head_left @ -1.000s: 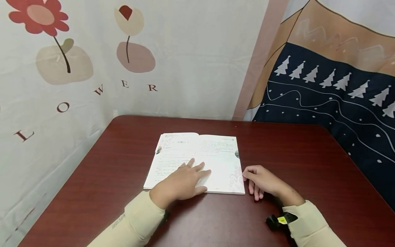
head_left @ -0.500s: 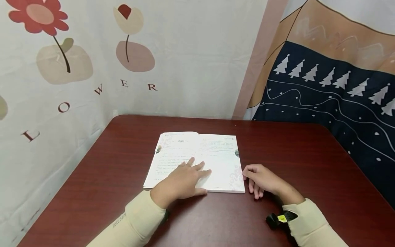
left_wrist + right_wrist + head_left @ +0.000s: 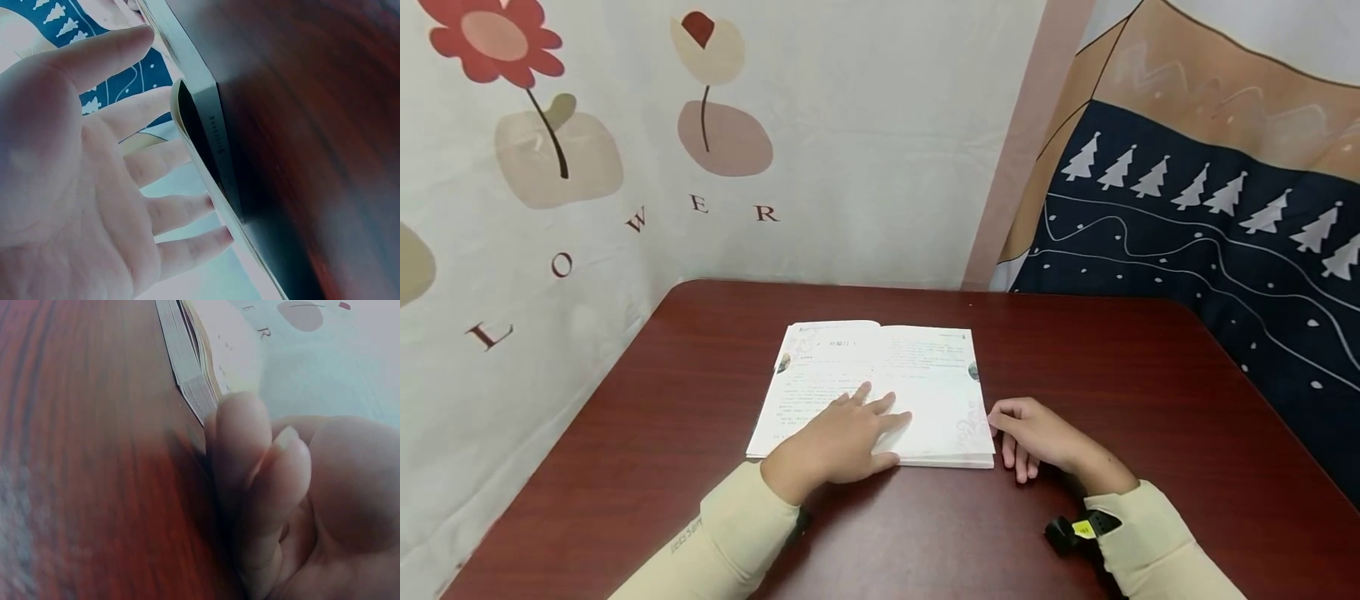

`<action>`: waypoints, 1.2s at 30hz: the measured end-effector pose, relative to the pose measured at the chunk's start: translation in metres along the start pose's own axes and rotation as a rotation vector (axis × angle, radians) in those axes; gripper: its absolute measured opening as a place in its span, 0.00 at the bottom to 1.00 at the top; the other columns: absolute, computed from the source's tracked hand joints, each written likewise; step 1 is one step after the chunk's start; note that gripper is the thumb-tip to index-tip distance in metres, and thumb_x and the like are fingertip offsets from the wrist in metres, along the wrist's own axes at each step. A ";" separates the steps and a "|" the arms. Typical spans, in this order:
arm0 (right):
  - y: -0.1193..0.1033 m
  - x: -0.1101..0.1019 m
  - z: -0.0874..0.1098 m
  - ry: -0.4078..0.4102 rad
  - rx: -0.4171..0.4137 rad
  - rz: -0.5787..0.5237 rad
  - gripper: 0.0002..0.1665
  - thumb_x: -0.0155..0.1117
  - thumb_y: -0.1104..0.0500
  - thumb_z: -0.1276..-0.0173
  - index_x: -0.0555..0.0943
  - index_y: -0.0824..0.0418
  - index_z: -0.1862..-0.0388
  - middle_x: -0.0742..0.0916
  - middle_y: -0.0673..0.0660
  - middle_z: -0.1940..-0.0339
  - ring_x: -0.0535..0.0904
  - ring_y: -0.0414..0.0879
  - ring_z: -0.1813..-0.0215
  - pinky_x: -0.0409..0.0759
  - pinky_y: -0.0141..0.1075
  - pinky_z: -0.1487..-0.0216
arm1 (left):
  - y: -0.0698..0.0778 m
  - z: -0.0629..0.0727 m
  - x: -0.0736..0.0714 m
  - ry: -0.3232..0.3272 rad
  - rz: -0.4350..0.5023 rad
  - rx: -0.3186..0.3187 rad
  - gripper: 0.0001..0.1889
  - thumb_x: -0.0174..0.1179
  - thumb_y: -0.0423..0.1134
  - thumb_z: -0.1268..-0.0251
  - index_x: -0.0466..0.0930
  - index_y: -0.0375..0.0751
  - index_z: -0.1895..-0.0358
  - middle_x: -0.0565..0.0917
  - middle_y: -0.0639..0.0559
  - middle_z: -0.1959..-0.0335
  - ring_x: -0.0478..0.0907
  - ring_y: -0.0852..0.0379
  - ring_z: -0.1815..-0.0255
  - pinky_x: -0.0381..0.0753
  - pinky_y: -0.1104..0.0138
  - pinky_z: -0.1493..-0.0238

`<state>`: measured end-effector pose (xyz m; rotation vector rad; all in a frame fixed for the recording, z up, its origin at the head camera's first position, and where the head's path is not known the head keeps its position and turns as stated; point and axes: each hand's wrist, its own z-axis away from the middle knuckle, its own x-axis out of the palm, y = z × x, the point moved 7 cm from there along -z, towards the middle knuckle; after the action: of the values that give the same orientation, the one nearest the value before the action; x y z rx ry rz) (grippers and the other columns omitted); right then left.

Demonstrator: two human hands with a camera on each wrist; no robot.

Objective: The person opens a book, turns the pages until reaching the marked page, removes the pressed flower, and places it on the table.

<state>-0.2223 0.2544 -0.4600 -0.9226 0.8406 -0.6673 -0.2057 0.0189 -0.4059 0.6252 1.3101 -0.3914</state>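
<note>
An open book [image 3: 925, 400] with printed pages lies on the dark red table. My left hand [image 3: 842, 437] rests on it near the centre fold, fingers spread and straight, thumb by the lower edge. In the left wrist view the fingertips [image 3: 219, 237] meet the page, and the spine shows below. My right hand [image 3: 1037, 433] is at the book's lower right side, index finger and thumb pinching the page edge, the other fingers loosely curled down. In the right wrist view these curled fingers [image 3: 244, 444] partly hide the page corner, and the pinch itself is hidden.
The table [image 3: 1112, 350] extends around the book on all sides. Behind it hangs a pale cloth [image 3: 880, 167] with flowers and letters, and a dark blue cloth [image 3: 1150, 233] with white trees. A black wrist device [image 3: 1063, 535] sits under my right cuff.
The right page's lower edge has lifted slightly at my right hand, so more thickness shows there. Both hands keep their places; the view shifts a little.
</note>
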 end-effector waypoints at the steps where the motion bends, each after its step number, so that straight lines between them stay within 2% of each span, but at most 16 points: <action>1: 0.000 0.000 0.000 0.000 -0.001 0.001 0.15 0.46 0.57 0.20 0.75 0.68 0.58 0.81 0.56 0.85 0.78 0.43 0.90 0.76 0.34 0.87 | 0.000 0.000 0.000 -0.001 0.000 0.001 0.29 0.60 0.54 0.31 0.71 0.55 0.28 0.68 0.45 0.24 0.58 0.33 0.22 0.65 0.40 0.28; 10: -0.001 0.001 -0.001 -0.009 0.002 -0.032 0.15 0.45 0.59 0.21 0.72 0.71 0.60 0.80 0.56 0.85 0.78 0.43 0.90 0.75 0.33 0.88 | -0.002 0.000 0.000 -0.008 -0.007 0.000 0.27 0.58 0.51 0.28 0.72 0.55 0.28 0.68 0.45 0.24 0.58 0.33 0.22 0.64 0.40 0.28; 23: -0.002 0.002 -0.002 -0.014 0.006 -0.022 0.16 0.48 0.56 0.21 0.73 0.69 0.61 0.80 0.55 0.85 0.78 0.42 0.90 0.75 0.33 0.88 | 0.000 -0.001 -0.003 -0.011 -0.006 -0.015 0.23 0.53 0.48 0.25 0.73 0.54 0.29 0.68 0.45 0.24 0.58 0.34 0.22 0.63 0.40 0.27; 31: -0.002 0.002 -0.002 -0.009 -0.017 0.006 0.15 0.54 0.55 0.23 0.74 0.68 0.62 0.80 0.55 0.86 0.78 0.42 0.90 0.75 0.32 0.88 | 0.001 0.000 -0.005 0.026 -0.018 -0.003 0.23 0.51 0.49 0.23 0.72 0.52 0.29 0.71 0.45 0.26 0.62 0.33 0.24 0.66 0.39 0.29; 36: 0.000 0.003 -0.002 0.002 -0.015 0.041 0.15 0.59 0.54 0.25 0.76 0.66 0.62 0.81 0.55 0.86 0.78 0.42 0.90 0.76 0.33 0.88 | 0.001 0.000 -0.007 0.088 0.001 0.004 0.29 0.55 0.47 0.25 0.64 0.51 0.24 0.73 0.44 0.28 0.67 0.33 0.27 0.70 0.40 0.32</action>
<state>-0.2222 0.2512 -0.4620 -0.9161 0.8653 -0.6278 -0.2066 0.0192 -0.3988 0.6531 1.3933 -0.3694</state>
